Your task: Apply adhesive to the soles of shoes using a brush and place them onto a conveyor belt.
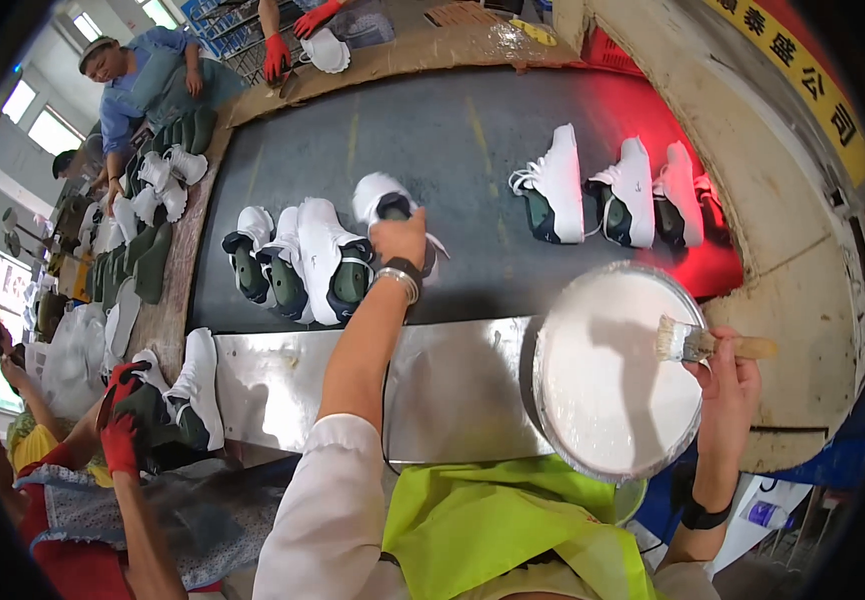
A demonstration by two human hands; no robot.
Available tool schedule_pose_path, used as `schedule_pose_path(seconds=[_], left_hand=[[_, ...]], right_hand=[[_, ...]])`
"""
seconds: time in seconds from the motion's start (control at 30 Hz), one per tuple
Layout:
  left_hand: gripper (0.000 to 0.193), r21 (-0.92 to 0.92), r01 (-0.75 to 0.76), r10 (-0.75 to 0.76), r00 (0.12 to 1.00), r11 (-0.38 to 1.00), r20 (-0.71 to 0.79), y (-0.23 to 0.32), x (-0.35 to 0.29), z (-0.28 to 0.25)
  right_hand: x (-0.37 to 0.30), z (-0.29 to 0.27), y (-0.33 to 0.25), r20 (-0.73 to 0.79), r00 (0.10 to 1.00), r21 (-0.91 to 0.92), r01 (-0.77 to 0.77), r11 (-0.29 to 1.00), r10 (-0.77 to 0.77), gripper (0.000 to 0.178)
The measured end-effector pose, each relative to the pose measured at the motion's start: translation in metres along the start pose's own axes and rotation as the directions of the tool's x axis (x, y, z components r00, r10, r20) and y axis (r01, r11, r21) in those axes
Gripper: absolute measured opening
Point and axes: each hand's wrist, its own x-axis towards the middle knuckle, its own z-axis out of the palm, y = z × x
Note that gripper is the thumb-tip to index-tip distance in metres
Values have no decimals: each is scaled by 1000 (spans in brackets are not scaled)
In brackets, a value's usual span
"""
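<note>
- Left of the basin (620, 265) and beyond it, the left hand (400, 240) is closed around a white shoe (380, 194) with a dark opening; whether the shoe touches the belt (433, 130) is hard to tell.
- At the basin's right side, the right hand (729, 378) grips a paintbrush (695, 344), its pale bristles pointing left over the white liquid (598, 345).
- Farther left of the basin than the held shoe, three white shoes (321, 258) lie close together on the belt.
- Beyond the basin, a row of white shoes (555, 188) rests on the belt, the rightmost ones lit red.
- Directly left of the basin runs a shiny metal ledge (463, 385).
- Far left of the basin, a co-worker's red-gloved hands (121, 440) hold a dark green piece (145, 405) just beside another white shoe (199, 375).
</note>
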Motion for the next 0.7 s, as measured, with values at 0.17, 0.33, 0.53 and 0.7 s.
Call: schedule_pose_path(seconds=[0.17,0.33,0.53,0.7], left_hand=[[75,222,-453,363,863,864,351,51,37,12],[75,376,-658,536,752,653,384,57,50,27],[69,318,-467,402,881,825,251,66,34,12],[63,-429,179,192,700,885,688,-1,44,-39]], right_hand=[[21,3,8,8,999,-29,-32,999,33,24],[8,11,-7,26,1000,-22,-10,1000,10,23],[-8,1,-17,-87,996,-29,34,999,-36,22],[-22,15,11,-10,996,-107,-95,990,94,23]])
